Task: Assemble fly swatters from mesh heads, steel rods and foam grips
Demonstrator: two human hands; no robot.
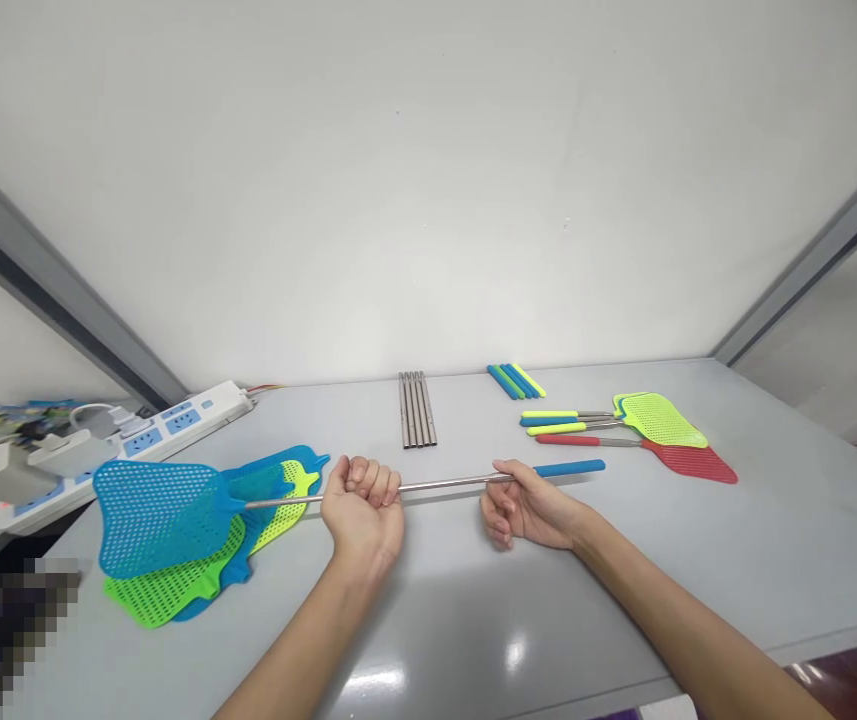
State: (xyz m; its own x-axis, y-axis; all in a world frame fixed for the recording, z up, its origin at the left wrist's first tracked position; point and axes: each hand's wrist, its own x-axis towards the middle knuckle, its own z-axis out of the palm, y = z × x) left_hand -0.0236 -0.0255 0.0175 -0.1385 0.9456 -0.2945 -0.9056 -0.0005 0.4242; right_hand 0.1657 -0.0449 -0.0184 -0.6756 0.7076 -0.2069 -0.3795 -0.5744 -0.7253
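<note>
A fly swatter with a blue mesh head (165,515), a thin metal rod (443,485) and a blue grip (569,469) stretches sideways above the table. Wrapped round the rod near its middle is my left hand (368,500), palm up and closed. My right hand (522,500) pinches the rod just left of the blue grip, thumb on top and fingers curled. Under the blue head lie loose swatter heads, among them a green one (158,590) and a yellow one (289,515).
Several metal tubes (417,412) lie side by side at the back middle. Beyond my right hand are several coloured grips (516,381) and a pile of whole swatters, with a yellow head (660,418) over a red head (698,462). A white power strip (173,425) lies at the left.
</note>
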